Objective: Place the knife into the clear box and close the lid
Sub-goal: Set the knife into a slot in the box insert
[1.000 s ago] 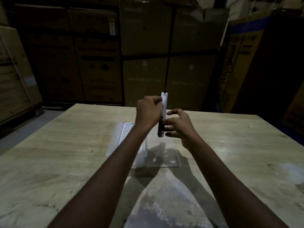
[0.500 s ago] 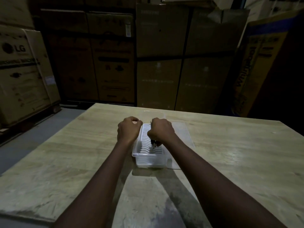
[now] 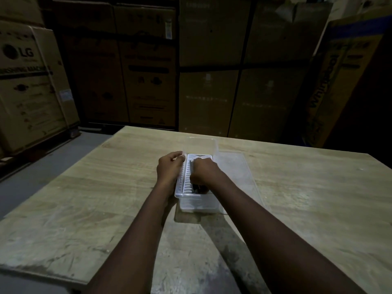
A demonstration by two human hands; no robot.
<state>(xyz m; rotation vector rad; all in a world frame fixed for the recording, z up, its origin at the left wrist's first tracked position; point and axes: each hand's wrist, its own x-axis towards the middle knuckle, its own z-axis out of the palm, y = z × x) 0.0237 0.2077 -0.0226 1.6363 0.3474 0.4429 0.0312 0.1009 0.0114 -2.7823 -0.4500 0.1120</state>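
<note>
A clear plastic box (image 3: 198, 203) stands open in the middle of the wooden table, with a white slotted tray (image 3: 186, 177) inside it. My right hand (image 3: 203, 171) is down in the box, curled over the dark-handled knife (image 3: 196, 187), which lies along the tray; only part of the handle and a strip of the blade show. My left hand (image 3: 169, 167) grips the box's left rim. The clear lid (image 3: 239, 172) lies flat on the table just right of the box.
The wooden table (image 3: 106, 198) ends at a far edge beyond the box and a left edge over grey floor. Tall cardboard cartons (image 3: 148, 71) are stacked behind the table and at the left.
A second ago both hands held the knife upright above the box. They have since dropped: the knife now lies in the tray under my right hand, and my left hand is on the rim.
</note>
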